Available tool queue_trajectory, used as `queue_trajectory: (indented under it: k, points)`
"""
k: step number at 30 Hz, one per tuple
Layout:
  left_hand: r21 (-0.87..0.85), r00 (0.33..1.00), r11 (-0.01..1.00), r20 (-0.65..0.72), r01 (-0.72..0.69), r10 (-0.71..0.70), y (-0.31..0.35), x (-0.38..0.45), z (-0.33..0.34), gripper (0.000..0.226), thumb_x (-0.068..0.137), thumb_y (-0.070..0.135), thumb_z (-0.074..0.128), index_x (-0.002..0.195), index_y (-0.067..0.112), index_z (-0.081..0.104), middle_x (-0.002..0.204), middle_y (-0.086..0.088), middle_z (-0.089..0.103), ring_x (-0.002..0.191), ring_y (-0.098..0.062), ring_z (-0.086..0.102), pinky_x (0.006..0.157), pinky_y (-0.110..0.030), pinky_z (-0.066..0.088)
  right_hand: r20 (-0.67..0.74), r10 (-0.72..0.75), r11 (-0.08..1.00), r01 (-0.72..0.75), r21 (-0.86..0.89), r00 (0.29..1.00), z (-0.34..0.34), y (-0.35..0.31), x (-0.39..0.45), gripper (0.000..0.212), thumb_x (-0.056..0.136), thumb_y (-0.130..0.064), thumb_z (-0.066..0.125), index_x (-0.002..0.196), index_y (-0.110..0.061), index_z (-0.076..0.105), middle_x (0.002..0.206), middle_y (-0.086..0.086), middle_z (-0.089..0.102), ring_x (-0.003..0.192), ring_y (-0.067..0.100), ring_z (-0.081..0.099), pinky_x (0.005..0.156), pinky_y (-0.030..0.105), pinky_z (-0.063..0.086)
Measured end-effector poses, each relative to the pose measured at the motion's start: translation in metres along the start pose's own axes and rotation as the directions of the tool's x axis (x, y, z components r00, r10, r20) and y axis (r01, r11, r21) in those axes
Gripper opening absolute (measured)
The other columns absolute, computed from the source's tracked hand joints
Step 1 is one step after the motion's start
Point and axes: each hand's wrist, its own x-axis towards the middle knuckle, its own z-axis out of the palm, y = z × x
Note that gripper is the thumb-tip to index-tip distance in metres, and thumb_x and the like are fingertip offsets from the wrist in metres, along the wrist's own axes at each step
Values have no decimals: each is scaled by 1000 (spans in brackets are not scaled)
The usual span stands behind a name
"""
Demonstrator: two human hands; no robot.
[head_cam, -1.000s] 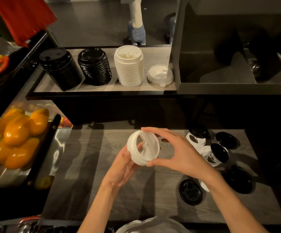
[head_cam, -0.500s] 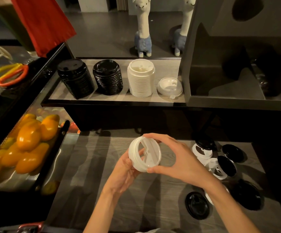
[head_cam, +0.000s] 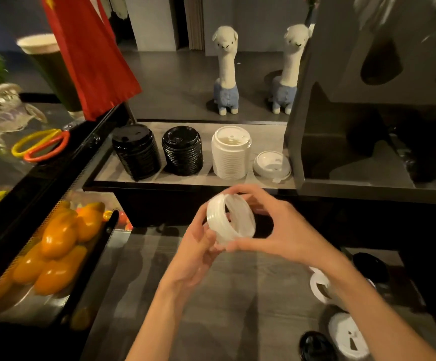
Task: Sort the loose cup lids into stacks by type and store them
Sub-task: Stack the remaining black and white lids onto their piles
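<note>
Head view: left hand (head_cam: 198, 246) and right hand (head_cam: 276, 225) both grip a short stack of white lids (head_cam: 229, 221), tilted on edge above the tabletop (head_cam: 237, 295). Thin, light plastic likely flexes and slides apart; holding by the rims seems safest. Sorted stacks stand on the shelf (head_cam: 185, 178) beyond; loose lids (head_cam: 347, 334) lie right.
</note>
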Motion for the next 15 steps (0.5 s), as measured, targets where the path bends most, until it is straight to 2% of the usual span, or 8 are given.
queue_trajectory:
  k: [2,4,6,9,11,13,15]
  points:
    - [12,998,998,-7,-67,68,31,16,4,109,65,59,86,154,18,39,146,-20,57,133,-40,56,100,-56,54,-24,-26,999,26,-23,999,-20,-17,22,83,72,-44,93,141,-45,46,128,-27,62,122,-9,57,96,9,48]
    - [2,990,990,-19,-138,138,59,32,5,103,70,52,85,155,19,38,145,-16,58,133,-37,57,99,-52,56,-6,-59,994,58,-88,998,-44,-33,48,81,73,-44,92,140,-43,47,126,-27,61,118,-10,57,92,8,50]
    - [27,981,984,-75,-177,178,81,44,8,92,79,46,78,155,18,36,139,-13,64,129,-32,62,104,-52,53,-19,-82,981,78,-176,996,-71,-44,79,81,72,-44,91,140,-39,47,126,-23,60,116,-6,58,94,16,53]
    - [324,926,930,-267,-175,267,91,60,13,61,89,50,67,142,22,54,126,-2,71,114,-14,70,107,-42,53,48,-35,926,50,-374,998,-104,-47,133,85,73,-47,90,143,-35,44,131,-13,60,119,6,58,105,31,51]
    - [491,884,863,-345,-118,316,82,68,13,46,98,45,63,140,27,56,132,8,64,116,-5,64,106,-31,52,157,41,856,47,-514,987,-118,-40,163,85,76,-43,89,146,-31,42,136,-11,56,123,11,53,110,38,47]
    - [562,874,823,-354,-86,333,72,74,12,46,103,34,59,147,26,49,144,12,53,122,1,54,100,-15,47,247,110,804,60,-591,963,-127,-31,187,82,77,-38,89,144,-34,43,137,-11,54,125,13,51,111,39,45]
    - [602,888,794,-313,-87,336,65,79,13,47,105,26,55,151,26,44,144,17,44,129,1,45,100,-13,39,331,158,784,86,-615,930,-130,-23,204,80,76,-33,90,141,-38,45,138,-12,53,126,14,51,111,39,45]
